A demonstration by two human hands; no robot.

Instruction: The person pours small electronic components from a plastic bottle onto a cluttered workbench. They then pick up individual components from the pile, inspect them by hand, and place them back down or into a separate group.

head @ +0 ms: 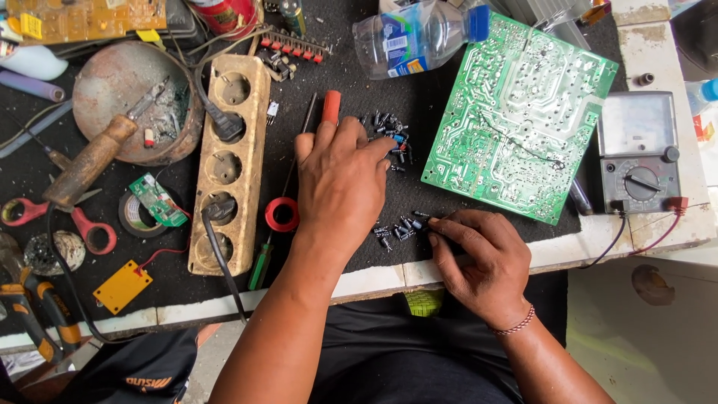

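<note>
Two hands work over a black tabletop (449, 97). Beyond the right hand (479, 265) lies a green printed circuit board (516, 112), solder side up. The left hand (340, 183) rests flat, fingers spread, holding nothing. Small dark cylindrical capacitors (396, 230) lie unsorted between the hands; the right fingertips pinch one.

The left hand (340, 183) is lying flat, palm down, fingers stretched forward, forearm angling up from below. The right hand (479, 262) is curling, fingertips pinched together, wrist bent inward.
</note>
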